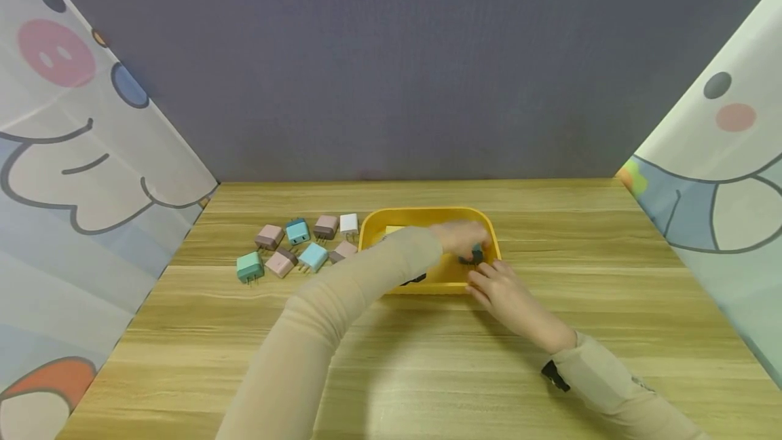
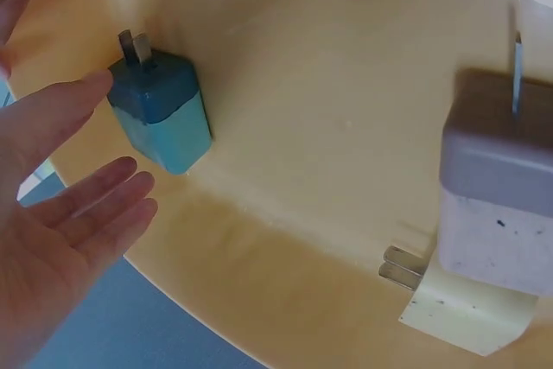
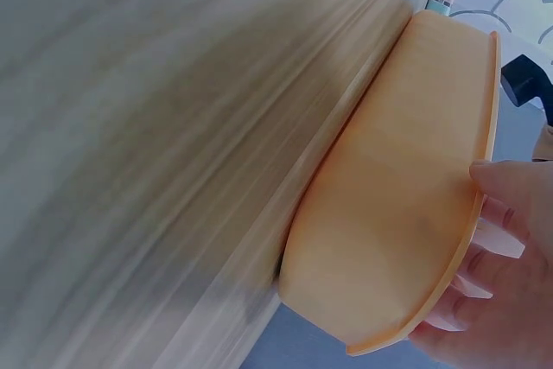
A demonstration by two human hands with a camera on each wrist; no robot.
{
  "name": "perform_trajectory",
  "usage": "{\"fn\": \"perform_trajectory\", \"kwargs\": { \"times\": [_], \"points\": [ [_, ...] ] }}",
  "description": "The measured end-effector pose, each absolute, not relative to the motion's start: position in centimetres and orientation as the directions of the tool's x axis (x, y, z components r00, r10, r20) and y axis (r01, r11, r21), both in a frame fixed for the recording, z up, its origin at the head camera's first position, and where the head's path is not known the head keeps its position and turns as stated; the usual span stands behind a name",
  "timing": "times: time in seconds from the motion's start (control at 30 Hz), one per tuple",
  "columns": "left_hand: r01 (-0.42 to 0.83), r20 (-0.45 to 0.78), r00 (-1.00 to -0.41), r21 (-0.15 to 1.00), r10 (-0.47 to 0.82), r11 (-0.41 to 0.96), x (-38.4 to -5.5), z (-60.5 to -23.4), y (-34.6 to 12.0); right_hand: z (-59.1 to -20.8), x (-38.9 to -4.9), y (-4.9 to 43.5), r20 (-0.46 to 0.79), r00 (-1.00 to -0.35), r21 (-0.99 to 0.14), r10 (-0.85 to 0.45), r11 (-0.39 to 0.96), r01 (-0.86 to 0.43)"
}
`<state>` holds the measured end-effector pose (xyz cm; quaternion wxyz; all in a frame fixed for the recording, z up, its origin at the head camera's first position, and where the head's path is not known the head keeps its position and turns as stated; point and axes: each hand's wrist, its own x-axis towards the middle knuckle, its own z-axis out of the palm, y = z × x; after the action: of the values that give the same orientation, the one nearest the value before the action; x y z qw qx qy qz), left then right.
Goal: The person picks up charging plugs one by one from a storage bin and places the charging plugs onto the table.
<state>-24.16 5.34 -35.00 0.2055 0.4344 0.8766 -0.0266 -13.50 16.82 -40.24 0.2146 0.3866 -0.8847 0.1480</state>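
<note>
A yellow plastic bin [image 1: 421, 215] stands on the wooden table. My left hand [image 1: 461, 237] reaches into its right end, beside a two-tone teal charger plug [image 2: 162, 118] with its metal prongs pointing up. In the left wrist view the thumb tip is right at the plug's dark edge, while the other fingers are spread below it. My right hand [image 1: 507, 297] grips the bin's rim at the near right corner, thumb outside and fingers inside. Elsewhere in the bin lie a mauve-and-white charger plug [image 2: 494, 222] and a cream charger plug [image 2: 471, 307].
Several charger plugs lie on the table left of the bin, among them a green one [image 1: 249, 267], a light blue one [image 1: 313, 257] and a white one [image 1: 349, 223]. Behind the table rises a grey panel [image 1: 391, 73]. Printed cartoon sheets [image 1: 67, 134] flank both sides.
</note>
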Motion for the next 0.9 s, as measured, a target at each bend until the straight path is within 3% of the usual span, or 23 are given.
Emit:
{"fn": "perform_trajectory", "kwargs": {
  "times": [0.27, 0.9],
  "points": [
    [0.798, -0.372, -0.521, 0.106, 0.768, 0.593, -24.5, -36.0, 5.7, -40.3, -13.5, 16.8, 0.490, -0.619, -0.103, -0.614, 0.665, -0.740],
    [0.758, -0.388, -0.535, 0.172, 0.750, 0.630, -24.8, -36.4, 6.0, -40.2, -13.5, 16.6, 0.482, -0.631, -0.109, -0.608, 0.674, -0.731]
  ]
}}
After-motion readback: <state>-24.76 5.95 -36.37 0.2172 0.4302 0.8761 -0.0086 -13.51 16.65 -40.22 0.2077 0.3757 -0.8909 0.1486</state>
